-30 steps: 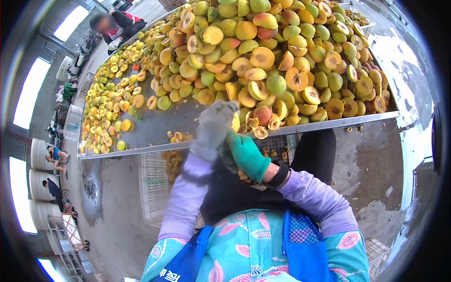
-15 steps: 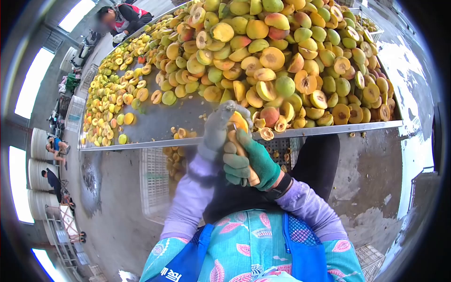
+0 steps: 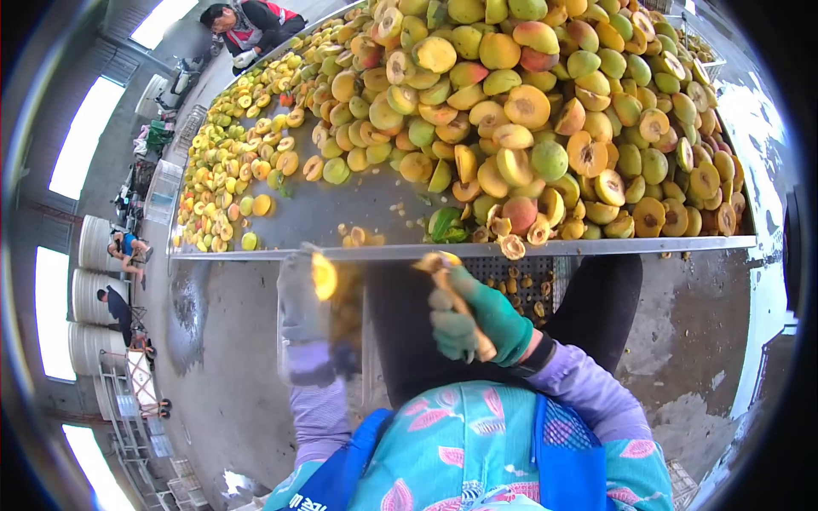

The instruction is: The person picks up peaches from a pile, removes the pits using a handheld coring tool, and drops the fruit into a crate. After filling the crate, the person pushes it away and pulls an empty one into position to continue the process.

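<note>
Turquoise leaf-print cloth (image 3: 426, 434) lies nearest you, at the bottom of the frame; just right of centre, your right hand (image 3: 504, 322), in a green glove, is closed round a wooden handle (image 3: 484, 345), smooth, stiff and probably light, best held mid-length; a pulpy scrap (image 3: 436, 262) sits at its upper end; left of centre, your left hand (image 3: 298, 311), grey-gloved, is blurred beside a yellow fruit piece (image 3: 324, 275); you cannot tell whether its fingers grasp or release it; that flesh should be soft, light, slippery and easily bruised, so pinch gently at the skin side; beyond runs the straight metal rim (image 3: 613, 247), then rounded, halved fruit (image 3: 528, 106) heaped upper right; farther off, upper left, a co-worker (image 3: 264, 24) leans over the tray.
</note>
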